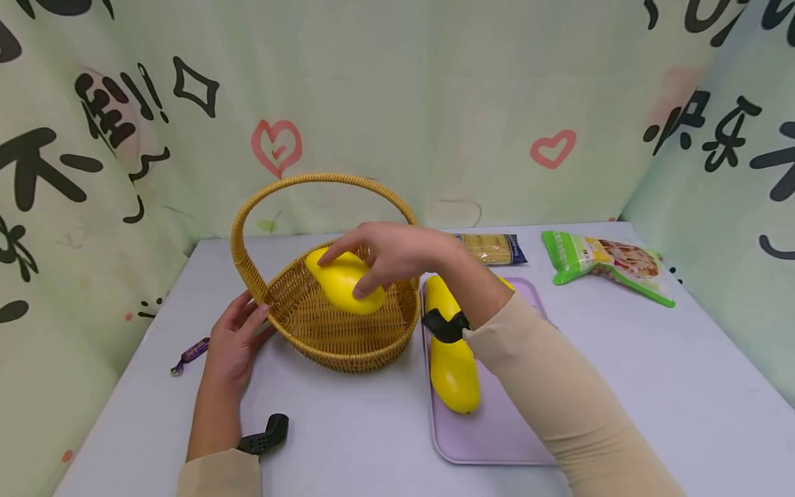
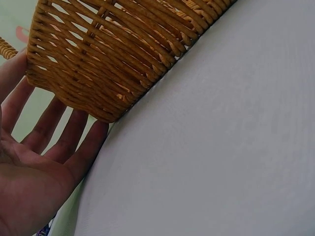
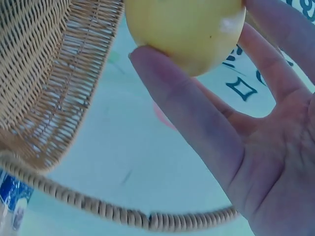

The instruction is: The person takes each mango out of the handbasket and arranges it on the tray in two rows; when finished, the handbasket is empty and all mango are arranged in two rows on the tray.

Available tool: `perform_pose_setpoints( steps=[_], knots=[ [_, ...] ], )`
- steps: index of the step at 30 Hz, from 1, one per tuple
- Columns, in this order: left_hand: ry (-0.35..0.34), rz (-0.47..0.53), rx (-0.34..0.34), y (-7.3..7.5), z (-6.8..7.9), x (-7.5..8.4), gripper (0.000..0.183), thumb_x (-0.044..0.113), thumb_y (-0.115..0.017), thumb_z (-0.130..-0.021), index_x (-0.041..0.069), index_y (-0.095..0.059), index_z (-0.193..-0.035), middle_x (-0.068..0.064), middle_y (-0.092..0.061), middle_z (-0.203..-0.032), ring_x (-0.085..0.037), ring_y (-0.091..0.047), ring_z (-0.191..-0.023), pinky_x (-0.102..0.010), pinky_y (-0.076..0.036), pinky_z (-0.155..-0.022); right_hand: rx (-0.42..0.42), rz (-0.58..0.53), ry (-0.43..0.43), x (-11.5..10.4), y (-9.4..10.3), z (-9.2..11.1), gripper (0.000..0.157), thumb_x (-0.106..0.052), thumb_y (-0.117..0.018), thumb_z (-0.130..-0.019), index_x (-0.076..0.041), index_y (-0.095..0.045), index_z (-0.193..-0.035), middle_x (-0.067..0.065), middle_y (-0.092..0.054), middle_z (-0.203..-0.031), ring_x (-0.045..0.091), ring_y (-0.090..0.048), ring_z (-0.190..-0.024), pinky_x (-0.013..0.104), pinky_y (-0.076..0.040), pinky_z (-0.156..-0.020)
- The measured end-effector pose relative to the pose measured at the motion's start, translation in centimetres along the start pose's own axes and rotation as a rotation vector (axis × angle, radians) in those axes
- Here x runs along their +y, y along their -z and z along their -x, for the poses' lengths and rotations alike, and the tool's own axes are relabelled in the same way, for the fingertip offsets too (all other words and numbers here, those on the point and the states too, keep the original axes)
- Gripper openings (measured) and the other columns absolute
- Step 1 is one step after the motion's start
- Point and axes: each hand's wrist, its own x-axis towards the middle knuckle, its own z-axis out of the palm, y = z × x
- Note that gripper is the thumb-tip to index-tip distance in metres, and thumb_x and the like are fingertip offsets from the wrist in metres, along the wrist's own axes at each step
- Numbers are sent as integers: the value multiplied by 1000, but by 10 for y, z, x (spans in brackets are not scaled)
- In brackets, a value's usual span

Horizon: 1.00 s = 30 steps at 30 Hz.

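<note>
My right hand (image 1: 406,250) grips a yellow mango (image 1: 341,284) between thumb and fingers, above the opening of a wicker basket (image 1: 354,360). In the right wrist view the mango (image 3: 184,29) shows above the thumb, beside the basket wall (image 3: 59,73). At the basket's left side, under the foot of its arched handle, my left hand (image 1: 234,342) rests against the weave. The left wrist view shows the left hand (image 2: 39,157) with fairly straight, spread fingers touching the basket's outer wall (image 2: 98,59). No other fruit shows inside the basket.
A lilac tray (image 1: 497,438) on the right carries a mango (image 1: 455,376) and more yellow fruit, partly hidden by my right arm. Behind lie a pasta packet (image 1: 493,248) and a green food bag (image 1: 611,266). A purple-wrapped candy (image 1: 192,353) lies left of my left hand.
</note>
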Motion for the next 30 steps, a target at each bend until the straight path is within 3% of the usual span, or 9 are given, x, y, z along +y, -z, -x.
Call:
perform_pose_setpoints(
  steps=[3, 7, 11, 19, 22, 27, 30],
  knots=[
    [9, -4, 5, 0, 0, 0, 62, 30, -67, -102, 27, -43, -159, -2, -44, -156, -10, -54, -130, -32, -50, -111, -1, 20, 4, 1, 0, 11, 57, -11, -76, -91, -36, -63, -141, -2, -49, -151, 29, -62, -114, 36, -58, -87],
    [4, 4, 4, 0, 1, -1, 63, 30, -67, -102, 26, -42, -159, -2, -45, -154, -11, -54, -130, -39, -46, -117, -5, 44, 13, 2, -1, 26, 56, -13, -77, -91, -39, -64, -140, -2, -49, -148, 27, -57, -122, 36, -54, -95],
    [4, 7, 3, -1, 1, 0, 63, 29, -68, -101, 25, -42, -159, -1, -46, -152, -12, -55, -129, -40, -45, -117, 7, 82, 15, 4, 0, 45, 56, -17, -79, -91, -41, -64, -138, -3, -54, -133, 25, -54, -113, 38, -50, -92],
    [9, -11, 11, 1, 2, 2, 63, 30, -67, -101, 27, -42, -159, 0, -47, -152, -10, -55, -126, -22, -56, -100, 51, 49, 54, 17, 2, 82, 58, -14, -78, -90, -38, -63, -141, -6, -55, -139, 24, -59, -122, 44, -51, -104],
    [11, -19, 20, 1, 2, 1, 62, 29, -67, -102, 28, -43, -159, 1, -48, -150, -11, -56, -125, -23, -55, -101, 63, 37, 57, 26, 2, 93, 58, -14, -79, -90, -36, -63, -141, -3, -55, -137, 26, -59, -124, 47, -50, -107],
    [12, -22, 14, 1, 1, 0, 61, 29, -66, -102, 28, -42, -159, 3, -49, -147, -11, -56, -125, -33, -51, -111, 94, 49, 21, 40, -1, 110, 57, -16, -80, -89, -38, -64, -140, -3, -56, -141, 24, -59, -118, 46, -50, -101],
    [7, -11, 13, 0, 0, 0, 61, 29, -66, -102, 27, -43, -159, 5, -51, -144, -11, -57, -124, -27, -55, -104, 124, 48, -6, 47, -4, 122, 54, -21, -81, -90, -38, -64, -139, -1, -56, -142, 25, -58, -116, 43, -51, -96]
  ],
)
